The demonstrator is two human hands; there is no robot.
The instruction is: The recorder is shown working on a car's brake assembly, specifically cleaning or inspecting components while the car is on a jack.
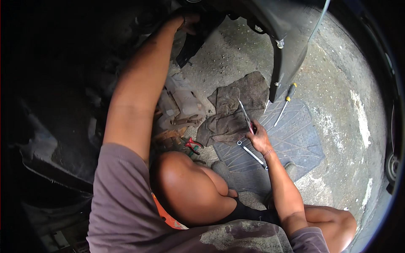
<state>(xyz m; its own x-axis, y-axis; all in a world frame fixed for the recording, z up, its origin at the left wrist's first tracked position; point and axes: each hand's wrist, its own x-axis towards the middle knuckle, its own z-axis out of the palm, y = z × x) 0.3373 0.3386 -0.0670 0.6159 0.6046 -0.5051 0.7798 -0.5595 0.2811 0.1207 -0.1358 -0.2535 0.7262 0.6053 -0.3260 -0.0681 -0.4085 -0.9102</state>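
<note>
My left arm reaches up to the dark top of the view, where my left hand (190,23) is closed at the edge of a black plastic part (192,47); shadow hides some of its fingers. Lower and to the right, my right hand (258,139) is wrapped round the red handle of a long, slim metal tool (244,111). The tool's narrow tip points away and slightly left, above a dirty dark rag (249,90). Just below that hand, a double-ended wrench (252,155) lies on a grey rubber floor mat (301,143). What kind of tool I hold is unclear.
A screwdriver (287,103) with a yellow and black handle lies across the mat's far edge. Red-handled pliers (192,143) rest near my knee, beside a dusty grey plastic piece (184,101). A curved panel (291,36) hangs at the upper right; dark bodywork (55,143) fills the left.
</note>
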